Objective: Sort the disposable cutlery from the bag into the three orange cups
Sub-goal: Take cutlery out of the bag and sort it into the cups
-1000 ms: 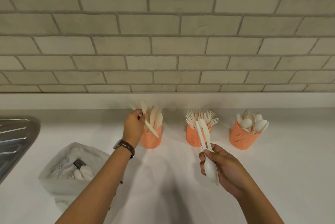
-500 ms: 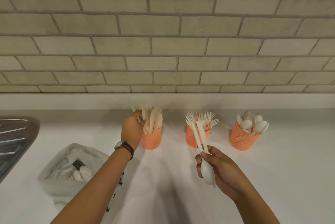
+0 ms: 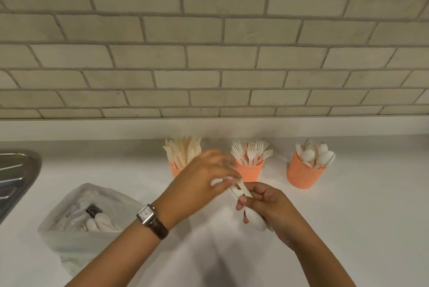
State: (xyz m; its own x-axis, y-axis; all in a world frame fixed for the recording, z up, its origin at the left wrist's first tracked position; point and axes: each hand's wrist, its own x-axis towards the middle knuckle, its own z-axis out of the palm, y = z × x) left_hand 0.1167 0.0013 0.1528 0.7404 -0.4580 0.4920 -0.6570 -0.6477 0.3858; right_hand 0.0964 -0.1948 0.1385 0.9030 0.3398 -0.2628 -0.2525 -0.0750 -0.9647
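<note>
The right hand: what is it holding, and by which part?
The right hand grips white cutlery around mid-handle; a spoon bowl shows below the fingers. The blurred left hand pinches the upper ends.

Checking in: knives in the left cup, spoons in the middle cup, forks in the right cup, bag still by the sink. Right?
Not quite. The head view shows forks in the middle cup and spoons in the right cup. Knives in the left cup and the bag by the sink are correct.

You have three orange perforated plastic cups point(image 3: 249, 171) holding cream-white disposable cutlery point(image 3: 250, 154) on a plain white desk point(image 3: 371, 205), beneath a pale grey-beige brick-patterned tile wall point(image 3: 209, 54).
</note>
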